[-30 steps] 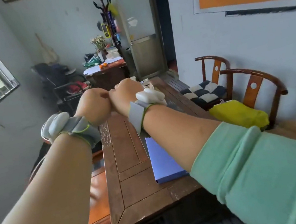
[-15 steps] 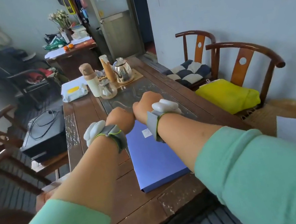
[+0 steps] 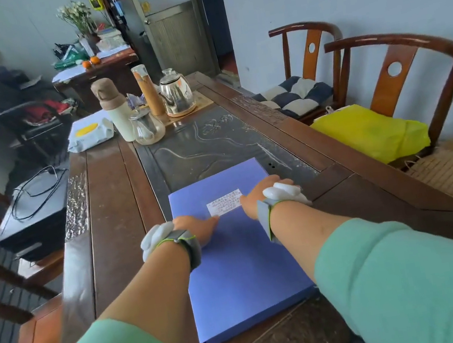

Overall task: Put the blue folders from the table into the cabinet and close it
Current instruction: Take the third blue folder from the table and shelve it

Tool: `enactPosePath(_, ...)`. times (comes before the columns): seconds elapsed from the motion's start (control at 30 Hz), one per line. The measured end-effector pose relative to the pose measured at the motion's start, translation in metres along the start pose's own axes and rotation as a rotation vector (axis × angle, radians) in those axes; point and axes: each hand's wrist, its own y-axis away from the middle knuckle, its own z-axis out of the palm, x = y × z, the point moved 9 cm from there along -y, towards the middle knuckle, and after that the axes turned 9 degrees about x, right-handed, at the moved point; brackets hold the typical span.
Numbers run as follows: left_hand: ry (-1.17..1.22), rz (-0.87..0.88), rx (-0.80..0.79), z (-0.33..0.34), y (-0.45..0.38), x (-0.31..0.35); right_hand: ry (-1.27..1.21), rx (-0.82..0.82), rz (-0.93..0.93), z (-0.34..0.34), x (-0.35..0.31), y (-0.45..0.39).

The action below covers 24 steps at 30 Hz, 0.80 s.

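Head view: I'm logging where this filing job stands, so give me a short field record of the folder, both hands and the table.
folder: blue folder lies flat at the near end of the wooden table, white label facing up
left hand: left hand flat on the folder's top, near its left edge
right hand: right hand flat on the folder's top, beside the label
grasp: neither hand closed on the folder yet
far end of table: metal kettle, glass teapot, white thermos
cabinet: not identifiable

place: office tea room | cues: carved tea table (image 3: 110, 195), kettle (image 3: 177, 93), wooden armchairs (image 3: 400, 75), cluttered desk (image 3: 102, 69)
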Motion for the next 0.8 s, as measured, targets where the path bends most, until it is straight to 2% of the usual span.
enactPosePath(0.23,0.168,-0.114,0.078,-0.004,-0.015,-0.008,-0.138,-0.03,0.048,0.015,0.0,-0.012)
enactPosePath(0.33,0.176,-0.136,0.185,-0.031,-0.012,-0.009,-0.169,0.028,0.02,-0.002,-0.016,-0.006)
enactPosePath(0.5,0.303,-0.142,0.34,-0.114,0.009,-0.013,-0.195,0.128,-0.103,-0.057,-0.066,0.02)
enactPosePath(0.8,0.559,-0.121,0.59,-0.311,0.102,-0.035,-0.364,0.16,-0.355,-0.171,-0.176,0.131)
